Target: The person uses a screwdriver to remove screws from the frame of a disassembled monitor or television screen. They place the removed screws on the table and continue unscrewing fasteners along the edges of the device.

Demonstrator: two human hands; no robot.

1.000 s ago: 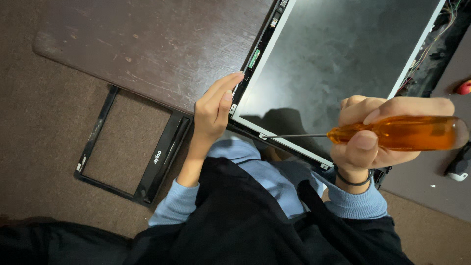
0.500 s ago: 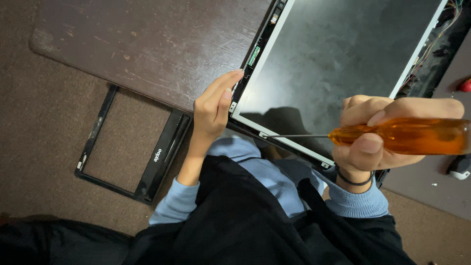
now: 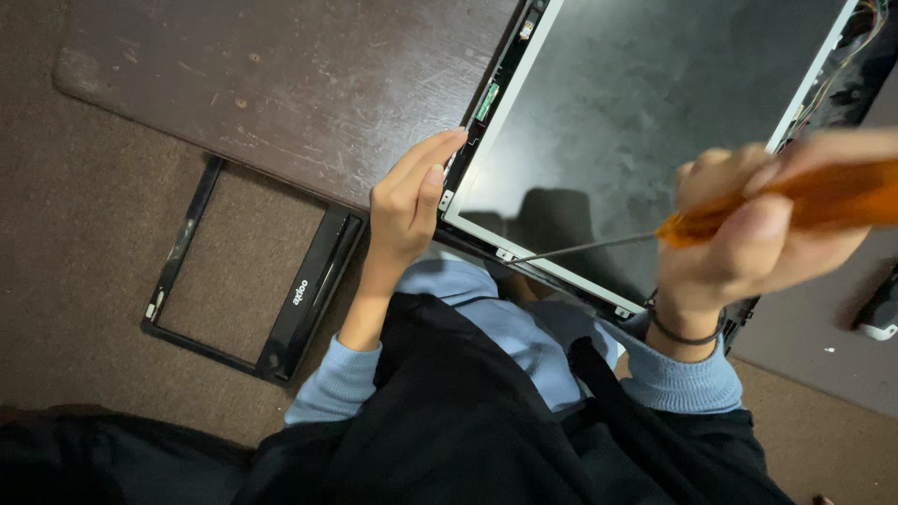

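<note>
A bare laptop screen panel (image 3: 645, 122) with a silver frame lies on the dark wooden table (image 3: 281, 84), its near corner overhanging my lap. My left hand (image 3: 407, 206) holds the panel's left edge, fingers on the frame. My right hand (image 3: 748, 234), blurred, grips an orange-handled screwdriver (image 3: 804, 201). Its thin metal shaft (image 3: 589, 246) points left, the tip at the panel's lower frame near a small mounting tab.
A black plastic screen bezel (image 3: 299, 290) lies on the brown carpet left of my lap. Loose wires (image 3: 856, 47) run along the panel's upper right edge. A dark and white object (image 3: 879, 313) sits at the right on the table.
My right hand with the screwdriver has tilted, the handle rising toward the right; the tip stays at the panel's lower frame. My left hand keeps its hold on the panel edge.
</note>
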